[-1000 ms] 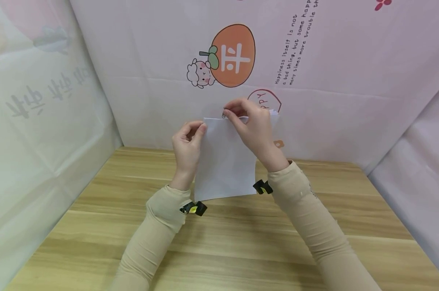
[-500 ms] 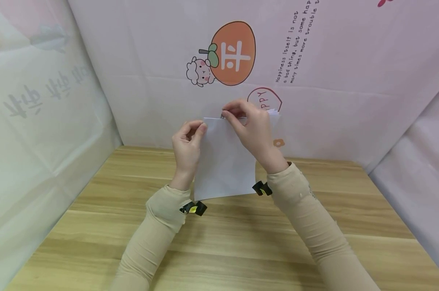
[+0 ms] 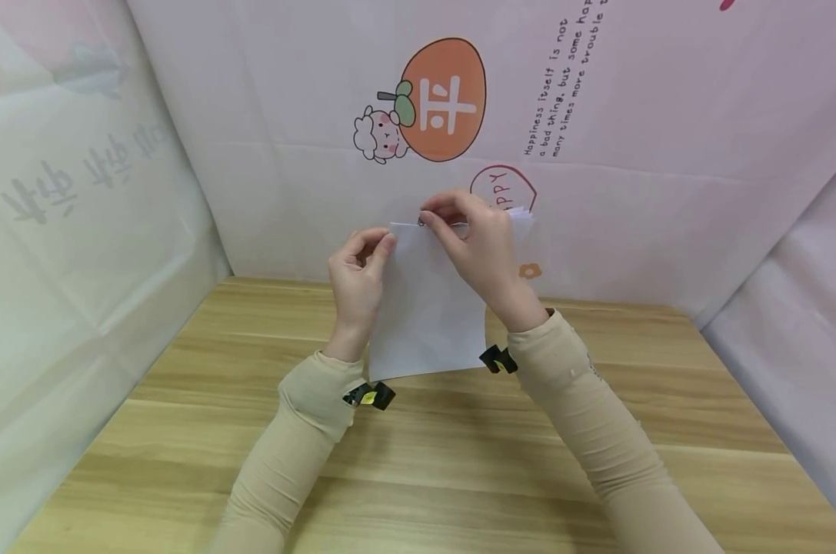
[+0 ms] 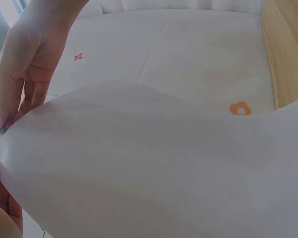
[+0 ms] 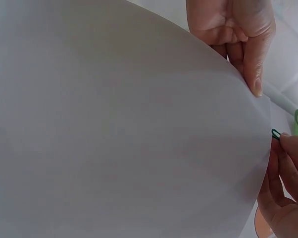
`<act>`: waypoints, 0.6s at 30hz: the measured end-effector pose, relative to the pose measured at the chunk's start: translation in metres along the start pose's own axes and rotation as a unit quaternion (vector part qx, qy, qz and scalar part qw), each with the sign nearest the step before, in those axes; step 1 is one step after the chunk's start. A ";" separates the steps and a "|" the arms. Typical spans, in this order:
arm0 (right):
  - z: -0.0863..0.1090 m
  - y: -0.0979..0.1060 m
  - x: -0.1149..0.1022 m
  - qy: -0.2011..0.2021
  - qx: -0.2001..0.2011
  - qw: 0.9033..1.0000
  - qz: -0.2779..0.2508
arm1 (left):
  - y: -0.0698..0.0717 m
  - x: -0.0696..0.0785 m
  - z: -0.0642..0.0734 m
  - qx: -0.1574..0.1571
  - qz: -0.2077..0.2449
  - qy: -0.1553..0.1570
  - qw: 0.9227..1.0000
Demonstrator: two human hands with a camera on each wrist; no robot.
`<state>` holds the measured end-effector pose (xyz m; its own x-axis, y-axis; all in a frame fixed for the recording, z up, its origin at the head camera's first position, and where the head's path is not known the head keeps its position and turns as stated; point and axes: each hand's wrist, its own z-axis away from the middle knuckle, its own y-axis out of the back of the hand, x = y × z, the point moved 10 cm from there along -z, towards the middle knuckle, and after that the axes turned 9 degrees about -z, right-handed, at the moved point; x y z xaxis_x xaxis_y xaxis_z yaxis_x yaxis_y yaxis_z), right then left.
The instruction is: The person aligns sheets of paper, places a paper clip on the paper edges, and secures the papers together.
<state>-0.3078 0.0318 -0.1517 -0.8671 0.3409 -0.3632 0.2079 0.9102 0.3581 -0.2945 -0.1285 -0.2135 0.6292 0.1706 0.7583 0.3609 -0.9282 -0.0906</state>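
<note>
Several sheets of white paper [image 3: 427,308] are held up above the table, their far right corner fanned apart. My left hand [image 3: 358,286] pinches the top left corner between thumb and fingers. At the top edge, my right hand [image 3: 485,250] pinches a small paper clip [image 3: 421,221] between thumb and forefinger. The right wrist view shows the clip [image 5: 276,134] as green, its looped end right at the paper's edge. In the left wrist view the sheet [image 4: 154,163] covers most of the frame, and the right hand [image 4: 35,54] appears at the upper left.
A wooden table [image 3: 418,477] lies below the hands. White printed cloth [image 3: 286,100] hangs behind, with more cloth at both sides. Black wrist mounts [image 3: 498,358] sit by the sleeves, close to the paper's lower corners.
My right hand has shifted slightly left along the paper's top edge with the paper clip. My left hand stays at its corner, and the paper has barely moved.
</note>
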 end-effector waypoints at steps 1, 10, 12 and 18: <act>0.000 0.000 0.000 0.000 -0.001 1.000 0.000 | 0.000 0.001 0.000 0.000 -0.001 -0.001 1.000; 0.001 0.001 -0.003 0.004 -0.002 1.000 0.003 | -0.002 0.002 0.000 -0.004 0.000 -0.009 1.000; 0.001 0.002 -0.003 0.005 -0.002 1.000 0.004 | -0.002 0.003 0.000 -0.004 0.002 -0.011 1.000; 0.001 0.002 -0.004 0.007 -0.002 1.000 0.007 | -0.001 0.003 0.001 0.000 0.006 -0.009 1.000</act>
<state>-0.3031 0.0322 -0.1504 -0.8707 0.3498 -0.3457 0.2175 0.9043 0.3672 -0.2923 -0.1265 -0.2114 0.6452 0.1660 0.7457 0.3538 -0.9301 -0.0990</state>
